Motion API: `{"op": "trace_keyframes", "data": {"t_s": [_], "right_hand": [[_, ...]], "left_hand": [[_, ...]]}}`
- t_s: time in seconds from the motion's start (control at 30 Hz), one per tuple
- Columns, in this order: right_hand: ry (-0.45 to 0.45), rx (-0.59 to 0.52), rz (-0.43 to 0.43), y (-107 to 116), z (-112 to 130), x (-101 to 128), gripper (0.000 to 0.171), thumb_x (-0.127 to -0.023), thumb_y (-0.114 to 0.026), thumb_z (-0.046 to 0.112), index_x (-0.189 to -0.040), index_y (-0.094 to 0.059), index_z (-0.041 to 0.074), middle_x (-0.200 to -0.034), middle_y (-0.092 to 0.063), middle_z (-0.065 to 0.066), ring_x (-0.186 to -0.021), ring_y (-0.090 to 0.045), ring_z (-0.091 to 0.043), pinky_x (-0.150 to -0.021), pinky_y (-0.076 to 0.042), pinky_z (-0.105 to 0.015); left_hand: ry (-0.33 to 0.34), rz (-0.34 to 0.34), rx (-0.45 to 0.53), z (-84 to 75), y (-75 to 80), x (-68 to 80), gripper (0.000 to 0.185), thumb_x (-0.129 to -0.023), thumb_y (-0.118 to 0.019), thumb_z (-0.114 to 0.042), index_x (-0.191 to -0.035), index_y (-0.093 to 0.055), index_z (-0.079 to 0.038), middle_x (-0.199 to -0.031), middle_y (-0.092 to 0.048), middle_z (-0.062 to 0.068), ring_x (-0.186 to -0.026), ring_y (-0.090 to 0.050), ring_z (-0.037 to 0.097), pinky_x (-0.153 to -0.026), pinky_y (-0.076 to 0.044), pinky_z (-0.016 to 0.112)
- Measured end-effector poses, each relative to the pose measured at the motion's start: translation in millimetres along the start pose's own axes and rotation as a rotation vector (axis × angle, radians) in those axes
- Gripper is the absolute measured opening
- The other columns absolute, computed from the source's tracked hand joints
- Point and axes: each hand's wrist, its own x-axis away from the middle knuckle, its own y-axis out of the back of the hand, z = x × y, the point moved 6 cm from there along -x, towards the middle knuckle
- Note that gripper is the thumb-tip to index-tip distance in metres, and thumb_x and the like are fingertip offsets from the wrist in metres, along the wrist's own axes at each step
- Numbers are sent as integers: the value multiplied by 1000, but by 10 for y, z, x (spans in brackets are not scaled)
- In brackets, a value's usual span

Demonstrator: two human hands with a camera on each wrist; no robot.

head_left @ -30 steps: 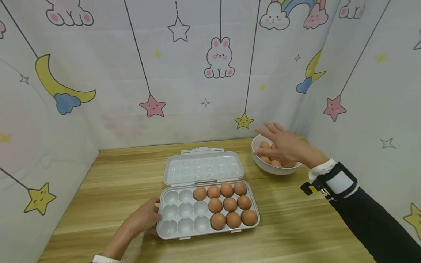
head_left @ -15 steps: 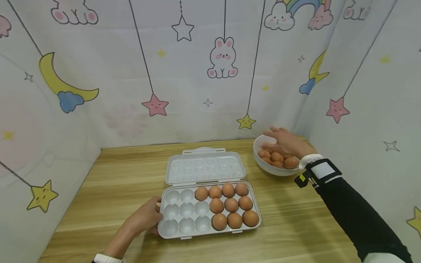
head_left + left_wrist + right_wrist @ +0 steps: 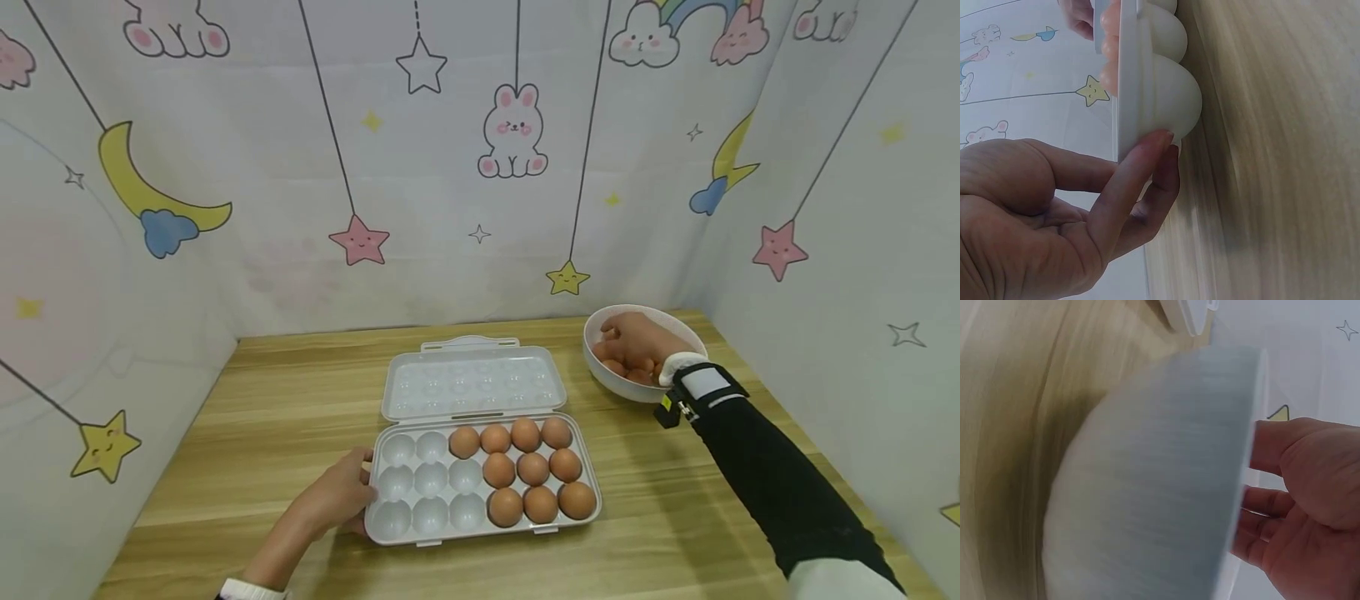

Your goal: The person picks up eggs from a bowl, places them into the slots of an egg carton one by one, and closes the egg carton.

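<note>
From the head view I see my right hand (image 3: 637,342) down inside the white bowl (image 3: 678,323), on top of the brown eggs (image 3: 626,367) in it. The fingers curl down over the eggs, but I cannot tell if they have hold of one. The bowl sits at the back right of the wooden table (image 3: 300,400). My left hand (image 3: 337,496) rests against the left end of the egg box (image 3: 431,479), with fingers touching its edge. The box is open, its lid (image 3: 472,379) lying flat behind it. I count 10 eggs in the box (image 3: 532,469), all on the right side. The cups on the left side have no eggs.

The left wrist view shows what the head view cannot. My left hand (image 3: 1054,212) has its thumb on the top side of the box rim (image 3: 1132,94) and its fingers (image 3: 1160,181) under the round cups. So it pinches the edge lightly.

The right wrist view is blurry. It shows the outside wall of the bowl (image 3: 1160,475) up close and my right hand (image 3: 1297,506) over the rim. The fingertips go behind the rim, so the eggs in the bowl do not show here, and I cannot tell about the grip.
</note>
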Motion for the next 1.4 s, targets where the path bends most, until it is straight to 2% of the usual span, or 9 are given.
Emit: {"op": "trace_keyframes", "data": {"t_s": [0.1,0.17,0.37,0.5,0.67,0.87,1.13,1.3,1.4], "right_hand": [[82,308,-30,-3,30,-103,45,-90,-59,27,-131,-48,10,-76,-62,-19,-51,-53,-30,-40,-44,-36],[111,419,-41,-19,49,-159,46,-91,-58,27,-131,-49,7,-75,-62,-14,-56,-57,-30,-46,-48,-36],[153,538,-24,-93,75,-249,24,-94,-52,24,-108,-62,7,-61,-57,-10,-53,-57,-26,-45,-46,-30],[120,673,-39,-113,44,-303,22,-95,-46,28,-101,-63,14,-56,-57,-9,-45,-56,-25,-38,-44,-32],[116,807,-60,-129,-12,-413,22,-92,-44,15,-84,-65,14,-58,-57,-5,-52,-55,-21,-48,-42,-32],[130,798,-50,-173,58,-368,24,-90,-44,8,-73,-60,12,-59,-56,-7,-52,-54,-21,-45,-42,-31],[67,767,-66,-156,54,-253,23,-96,-40,22,-91,-60,12,-54,-57,-7,-43,-57,-24,-37,-45,-34],[56,613,-68,-109,64,-180,20,-95,-42,24,-101,-56,11,-57,-58,-18,-46,-58,-36,-35,-46,-41],[69,515,-66,-96,97,-139,19,-94,-43,23,-93,-54,8,-62,-56,-26,-50,-56,-45,-37,-47,-50]], "left_hand": [[5,-6,0,10,3,-2,52,-80,-48,14,-129,-30,13,-94,-52,24,-70,-61,28,-49,-56,40],[0,-5,2,11,2,-1,52,-80,-48,15,-128,-30,13,-93,-53,24,-70,-61,29,-49,-56,40],[-10,-9,-10,-3,7,4,51,-81,-48,15,-129,-30,14,-94,-54,24,-70,-61,28,-48,-56,40],[-20,-9,-27,-12,13,2,51,-82,-48,15,-129,-30,14,-93,-54,23,-71,-61,27,-48,-56,39],[-17,1,-14,-4,6,1,51,-82,-48,14,-130,-30,14,-93,-54,23,-71,-61,28,-49,-56,40],[-21,1,0,16,5,-10,50,-82,-48,15,-130,-30,14,-92,-53,23,-71,-61,28,-49,-56,40],[-20,22,5,26,-16,-7,50,-83,-47,14,-130,-28,14,-94,-53,25,-72,-62,29,-49,-56,40],[-30,7,-7,1,0,2,51,-82,-49,14,-129,-30,14,-93,-54,23,-71,-62,28,-48,-56,41],[-33,-2,-18,0,11,-2,51,-82,-49,14,-129,-30,14,-93,-54,23,-71,-61,28,-47,-56,40]]}}
